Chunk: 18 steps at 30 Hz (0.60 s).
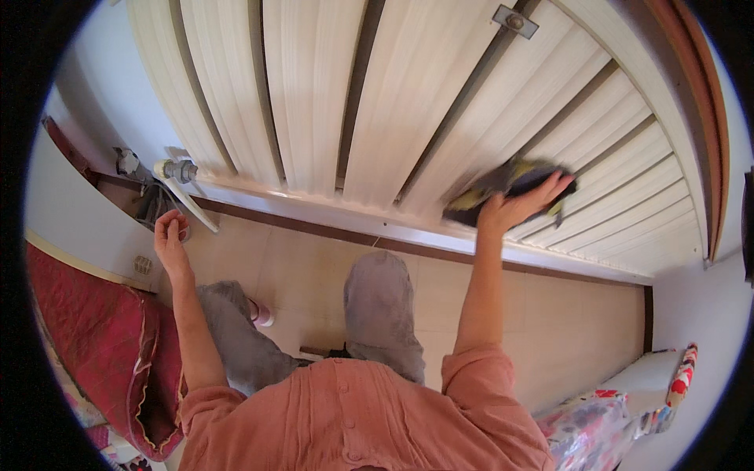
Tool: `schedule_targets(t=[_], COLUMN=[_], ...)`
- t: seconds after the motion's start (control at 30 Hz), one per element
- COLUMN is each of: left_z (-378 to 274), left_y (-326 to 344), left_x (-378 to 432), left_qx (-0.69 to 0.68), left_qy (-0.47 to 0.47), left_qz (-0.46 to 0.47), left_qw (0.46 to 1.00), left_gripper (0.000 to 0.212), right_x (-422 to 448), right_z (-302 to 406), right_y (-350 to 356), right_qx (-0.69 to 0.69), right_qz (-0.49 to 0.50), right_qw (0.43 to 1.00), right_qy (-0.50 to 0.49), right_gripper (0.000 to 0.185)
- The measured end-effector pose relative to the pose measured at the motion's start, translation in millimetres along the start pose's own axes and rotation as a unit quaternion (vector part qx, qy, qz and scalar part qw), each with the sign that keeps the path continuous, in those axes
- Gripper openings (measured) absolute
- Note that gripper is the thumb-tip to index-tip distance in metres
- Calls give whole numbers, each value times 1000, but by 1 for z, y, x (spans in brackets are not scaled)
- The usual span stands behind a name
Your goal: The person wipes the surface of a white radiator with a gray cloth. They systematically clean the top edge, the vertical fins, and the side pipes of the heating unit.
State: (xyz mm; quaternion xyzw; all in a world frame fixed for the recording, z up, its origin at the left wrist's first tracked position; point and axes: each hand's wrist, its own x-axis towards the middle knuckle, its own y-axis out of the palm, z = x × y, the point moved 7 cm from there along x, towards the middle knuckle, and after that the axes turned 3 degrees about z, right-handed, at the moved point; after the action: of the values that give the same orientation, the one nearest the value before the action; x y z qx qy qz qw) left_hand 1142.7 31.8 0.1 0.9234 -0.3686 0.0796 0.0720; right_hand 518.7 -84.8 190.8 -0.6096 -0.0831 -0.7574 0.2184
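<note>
A white ribbed radiator (406,106) spans the wall before me, with dark gaps between its panels. My right hand (524,203) presses a dark cloth with yellow-green patches (483,188) against the lower right part of the radiator; cloth and fingers are blurred. Off to the left, my left hand (171,229) is raised with its fingers curled, touching nothing that I can make out. Just above it are a radiator valve (179,171) and a white pipe (191,203).
Beige floor tiles (294,253) lie below the radiator. At left stand a white cabinet-like panel (88,206) and a dark red cover (88,300). Items with a red-and-white pattern (589,424) lie at lower right. A metal bracket (515,22) sits high on the radiator.
</note>
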Motion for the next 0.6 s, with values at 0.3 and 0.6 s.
schedule_targets(t=[0.3, 0.6], left_z=[4, -2], left_y=[9, 23], left_x=[-5, -11], left_qx=[-8, -39], left_qy=[-4, -7], left_qz=[15, 22], left_qw=[1000, 999], left_gripper=[17, 16], right_x=[-106, 8], right_z=[-21, 21], right_y=[-9, -46], right_qx=[56, 298], right_qz=[57, -45], right_qw=[982, 928], right_qy=[169, 217], right_gripper=[75, 37])
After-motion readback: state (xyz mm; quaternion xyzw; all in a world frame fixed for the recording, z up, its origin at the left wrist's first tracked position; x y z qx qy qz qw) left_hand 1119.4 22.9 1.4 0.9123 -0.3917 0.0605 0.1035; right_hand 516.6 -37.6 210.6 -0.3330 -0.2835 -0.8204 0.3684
